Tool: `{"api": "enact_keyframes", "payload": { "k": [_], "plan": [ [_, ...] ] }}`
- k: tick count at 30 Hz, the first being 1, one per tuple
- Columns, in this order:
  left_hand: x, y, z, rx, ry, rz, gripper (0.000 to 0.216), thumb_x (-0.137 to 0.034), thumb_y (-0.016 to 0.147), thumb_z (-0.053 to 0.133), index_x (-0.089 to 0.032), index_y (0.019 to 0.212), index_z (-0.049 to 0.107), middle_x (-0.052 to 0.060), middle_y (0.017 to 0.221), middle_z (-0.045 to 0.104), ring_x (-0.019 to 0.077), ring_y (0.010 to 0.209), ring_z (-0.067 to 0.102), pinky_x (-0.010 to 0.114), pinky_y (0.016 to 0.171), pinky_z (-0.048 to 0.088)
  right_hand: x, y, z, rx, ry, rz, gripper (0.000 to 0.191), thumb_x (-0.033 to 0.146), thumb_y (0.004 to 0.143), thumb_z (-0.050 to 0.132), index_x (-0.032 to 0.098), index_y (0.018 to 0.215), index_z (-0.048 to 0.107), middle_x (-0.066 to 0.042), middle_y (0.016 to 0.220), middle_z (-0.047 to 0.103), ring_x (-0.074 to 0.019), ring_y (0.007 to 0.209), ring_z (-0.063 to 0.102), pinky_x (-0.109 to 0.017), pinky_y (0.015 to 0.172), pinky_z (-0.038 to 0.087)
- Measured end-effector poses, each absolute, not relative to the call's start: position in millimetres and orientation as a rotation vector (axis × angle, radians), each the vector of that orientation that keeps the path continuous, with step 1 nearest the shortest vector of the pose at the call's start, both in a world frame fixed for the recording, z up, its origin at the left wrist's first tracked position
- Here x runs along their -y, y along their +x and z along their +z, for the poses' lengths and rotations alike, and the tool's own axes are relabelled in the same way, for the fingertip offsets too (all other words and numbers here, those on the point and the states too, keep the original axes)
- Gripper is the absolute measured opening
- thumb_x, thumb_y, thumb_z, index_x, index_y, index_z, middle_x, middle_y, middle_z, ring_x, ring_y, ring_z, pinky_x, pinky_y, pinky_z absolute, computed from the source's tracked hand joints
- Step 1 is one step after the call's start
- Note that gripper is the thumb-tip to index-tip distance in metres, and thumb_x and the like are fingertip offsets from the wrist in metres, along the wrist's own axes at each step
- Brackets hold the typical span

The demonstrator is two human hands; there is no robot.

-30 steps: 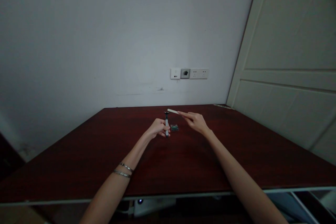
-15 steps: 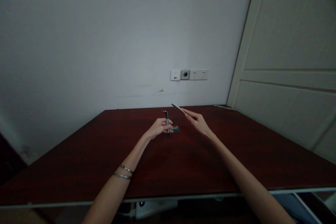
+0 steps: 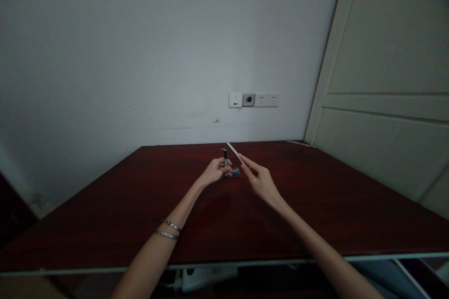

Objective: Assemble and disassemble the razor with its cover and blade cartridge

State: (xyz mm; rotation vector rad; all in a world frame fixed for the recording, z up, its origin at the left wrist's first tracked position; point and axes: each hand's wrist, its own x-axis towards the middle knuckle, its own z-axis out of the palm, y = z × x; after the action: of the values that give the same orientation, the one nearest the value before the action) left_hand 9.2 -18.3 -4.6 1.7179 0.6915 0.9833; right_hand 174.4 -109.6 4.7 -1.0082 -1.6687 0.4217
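Observation:
My left hand (image 3: 212, 173) is closed around a slim upright black-and-silver tool (image 3: 226, 162) with a short bent head pointing left; its exact kind cannot be made out. My right hand (image 3: 262, 183) pinches the near end of a thin white flat piece (image 3: 233, 151), seen nearly edge-on, which slants up and left above the table. The far end of this piece is close to the tool's head; I cannot tell whether they touch. A small clear and greenish flat item (image 3: 236, 172) lies on the table just right of my left fingers.
The dark red-brown table (image 3: 147, 205) reaches to a pale wall with a row of sockets (image 3: 266, 100). A white panelled door (image 3: 382, 74) stands on the right. At the back right corner lies a thin strip (image 3: 300, 143). A white object (image 3: 208, 278) is below the table's front edge.
My right hand has come left and down, bringing the white piece nearer the tool and tilting it more steeply. My left hand has shifted slightly right, still holding the tool.

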Motion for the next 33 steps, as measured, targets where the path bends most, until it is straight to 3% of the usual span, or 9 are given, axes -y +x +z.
{"api": "enact_keyframes", "payload": {
  "k": [7,15,24,29,33],
  "plan": [
    [23.5,8.7,-1.0,-0.725,1.689,1.025,0.014,-0.01,0.07,0.06,-0.011,0.082,0.055,0.001,0.066,0.061,0.0112,0.061,0.06,0.021,0.058,0.045,133.6,154.8,-13.7,1.739,-0.951,0.428,0.043,0.03,0.088,0.039,0.02,0.129,0.047,-0.005,0.123,0.057,-0.0201,0.113,0.053,-0.038,0.091,0.043],
    [16.3,13.0,-8.7,-0.743,1.736,1.058,0.013,-0.007,0.069,0.055,-0.011,0.081,0.055,0.001,0.068,0.061,0.0103,0.059,0.06,0.023,0.061,0.048,122.3,148.8,-4.6,1.726,-1.033,0.249,0.049,0.022,0.09,0.032,0.017,0.139,0.033,-0.011,0.113,0.062,-0.0176,0.097,0.061,-0.032,0.086,0.046],
    [13.2,13.8,-11.4,-0.88,1.784,1.215,0.007,-0.009,0.068,0.055,-0.013,0.075,0.055,0.0,0.065,0.061,0.0104,0.056,0.059,0.021,0.058,0.048,127.4,139.1,-3.1,1.706,-1.012,0.144,0.05,0.02,0.09,0.031,0.021,0.14,0.03,-0.011,0.119,0.059,-0.0191,0.106,0.057,-0.032,0.089,0.045],
    [18.0,21.1,-15.5,-0.946,1.873,1.253,0.01,-0.008,0.067,0.058,-0.014,0.075,0.06,0.003,0.076,0.067,0.0141,0.072,0.063,0.022,0.066,0.049,121.1,140.7,-8.4,1.691,-1.086,0.12,0.05,0.02,0.09,0.029,0.016,0.14,0.03,-0.014,0.112,0.062,-0.0199,0.098,0.061,-0.033,0.083,0.046],
    [17.0,21.7,-13.0,-0.972,1.817,1.244,0.011,-0.008,0.067,0.058,-0.013,0.076,0.062,0.004,0.073,0.068,0.0155,0.071,0.064,0.023,0.065,0.05,137.1,139.9,-18.2,1.69,-1.133,0.123,0.049,0.022,0.09,0.029,0.017,0.139,0.032,-0.014,0.107,0.064,-0.0207,0.094,0.062,-0.031,0.08,0.047]
  ]
}}
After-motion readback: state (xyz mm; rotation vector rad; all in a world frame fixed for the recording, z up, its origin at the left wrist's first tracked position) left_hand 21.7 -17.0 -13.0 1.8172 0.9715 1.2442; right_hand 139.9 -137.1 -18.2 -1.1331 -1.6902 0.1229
